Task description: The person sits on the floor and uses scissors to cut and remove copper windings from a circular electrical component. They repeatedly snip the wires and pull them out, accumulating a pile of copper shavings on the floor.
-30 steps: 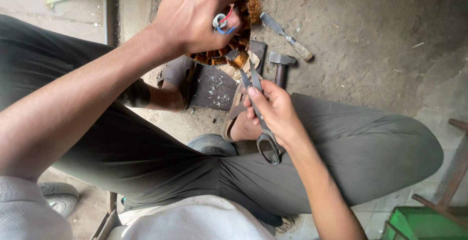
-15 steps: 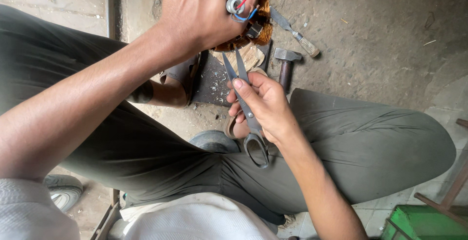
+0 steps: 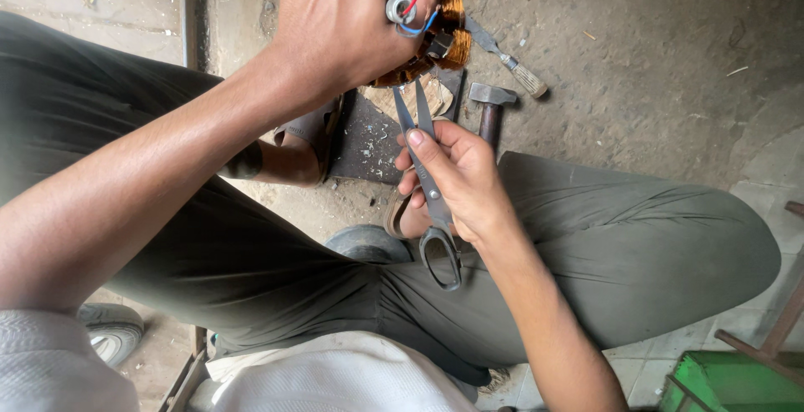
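Observation:
My left hand (image 3: 343, 23) grips a round coil of copper-coloured wire (image 3: 427, 39) with red and blue leads and a small metal ring at its top. Just below the coil, my right hand (image 3: 456, 182) holds a pair of metal thread snips (image 3: 423, 161). Their two thin blades are slightly apart and point up at the coil's lower edge, with my index finger laid along them. The loop handle of the snips hangs below my palm, over my grey-trousered leg.
A hammer (image 3: 490, 102) and a chisel with a pale handle (image 3: 511, 60) lie on the dirt floor beyond the coil. A dark flat block (image 3: 364, 140) sits under it. My sandalled foot (image 3: 310, 131) rests beside it. A green box (image 3: 729, 383) stands at the lower right.
My left hand has lifted the coil higher in the view. My right hand has slid the snips down off the coil; their blades now point at it from just below.

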